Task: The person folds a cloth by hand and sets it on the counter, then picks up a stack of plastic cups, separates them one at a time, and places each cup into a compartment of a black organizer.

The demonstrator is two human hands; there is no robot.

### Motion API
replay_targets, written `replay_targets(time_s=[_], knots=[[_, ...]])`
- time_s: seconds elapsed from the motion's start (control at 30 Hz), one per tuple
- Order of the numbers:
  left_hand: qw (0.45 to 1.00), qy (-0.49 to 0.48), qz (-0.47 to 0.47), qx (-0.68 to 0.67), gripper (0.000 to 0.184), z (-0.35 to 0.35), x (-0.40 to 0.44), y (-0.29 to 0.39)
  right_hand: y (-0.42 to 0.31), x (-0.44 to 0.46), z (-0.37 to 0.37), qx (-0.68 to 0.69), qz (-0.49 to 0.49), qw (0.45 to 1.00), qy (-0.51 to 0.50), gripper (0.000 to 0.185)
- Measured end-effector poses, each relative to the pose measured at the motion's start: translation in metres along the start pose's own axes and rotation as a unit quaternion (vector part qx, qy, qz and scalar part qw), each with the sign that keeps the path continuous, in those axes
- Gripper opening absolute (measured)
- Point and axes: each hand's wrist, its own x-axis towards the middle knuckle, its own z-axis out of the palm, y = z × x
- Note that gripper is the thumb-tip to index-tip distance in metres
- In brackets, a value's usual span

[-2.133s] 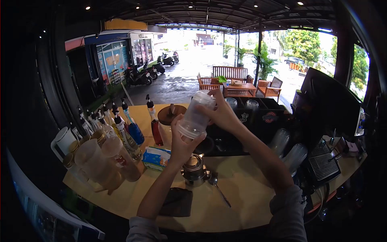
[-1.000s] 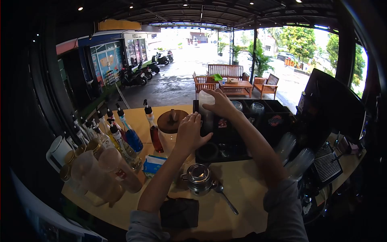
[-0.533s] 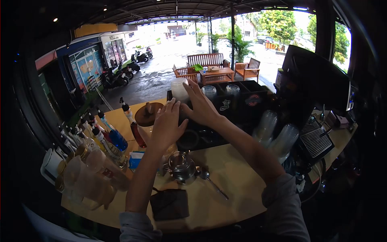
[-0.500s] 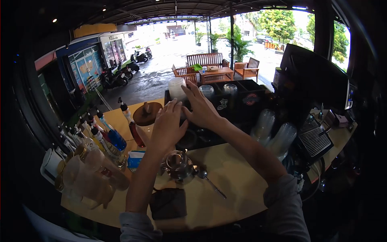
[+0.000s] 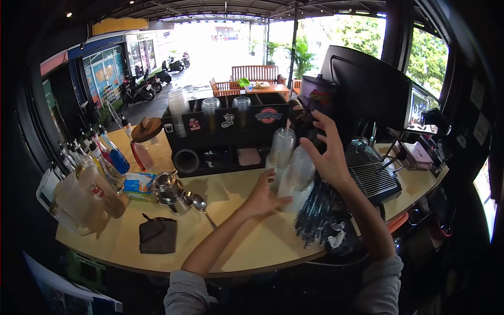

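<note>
Across the near side of a covered, open-sided space, a long pale counter with a curved near edge. Along its far side, a low black rack, with a tall black screen to the right. Below the screen, a slatted metal drip tray; at the left end, a cluster of pump bottles behind cloudy plastic containers. Right of center, a right hand raised beside the upper part of the nearer of two clear cup stacks, fingers spread wide, thumb well apart. Lower and to the left, a left hand beside the base of the same stack, fingers loosely curved, thumb wide. Impossible to tell whether touching the cups in either case. Just right of the stacks, a bundle of dark wrapped sticks. To the left, a metal pot, a dark pouch nearer, and a blue-and-orange tissue pack beside the pot. Smallest, just right of the pot, a metal spoon.
</note>
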Motion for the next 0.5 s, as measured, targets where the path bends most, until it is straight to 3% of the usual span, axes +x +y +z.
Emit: replay_targets(time_s=[0.03, 0.1, 0.17, 0.2, 0.23, 0.3, 0.5], knots=[[0.999, 0.032, 0.004, 0.027, 0.107, 0.015, 0.000, -0.003, 0.012, -0.010, -0.009, 0.000, -0.003, 1.000, -0.001, 0.053], [0.996, 0.063, 0.003, 0.056, 0.114, 0.040, 0.001, -0.009, 0.039, -0.035, -0.017, 0.173, 0.190, 0.966, 0.014, 0.053], [0.991, 0.133, 0.009, 0.030, 0.119, 0.058, 0.002, -0.008, 0.077, -0.061, -0.013, 0.195, 0.230, 0.953, -0.012, 0.052], [0.983, 0.163, 0.007, 0.080, 0.120, 0.064, 0.002, -0.004, 0.091, -0.072, -0.009, 0.215, 0.265, 0.939, -0.037, 0.052], [0.983, 0.164, 0.006, 0.082, 0.120, 0.068, 0.002, -0.001, 0.097, -0.080, -0.003, 0.237, 0.335, 0.909, -0.068, 0.052], [0.981, 0.187, -0.001, 0.050, 0.111, 0.071, 0.004, 0.006, 0.101, -0.090, 0.007, 0.317, 0.358, 0.866, -0.147, 0.054], [0.992, 0.122, -0.012, 0.024, 0.098, 0.035, -0.021, 0.011, 0.078, -0.090, 0.006, 0.273, 0.347, 0.861, -0.253, 0.065]])
